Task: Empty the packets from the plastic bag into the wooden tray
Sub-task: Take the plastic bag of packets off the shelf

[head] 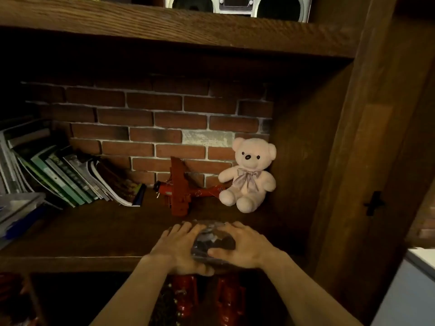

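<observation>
A clear plastic bag point(210, 238) with dark packets inside lies at the front edge of a dark wooden shelf point(94, 234). My left hand point(179, 248) grips its left side, fingers over the top and thumb under the front. On the bag's right side rests my right hand point(244, 245), with the thumb pressed on the front. The bag shows only in the gap between the two hands. No wooden tray is in view.
A red toy biplane point(182, 191) and a pale teddy bear point(248, 175) stand behind the bag against a brick back wall. Leaning books point(70, 177) fill the shelf's left. A wooden upright point(353, 161) closes the right side. Red objects point(186, 300) sit on the shelf below.
</observation>
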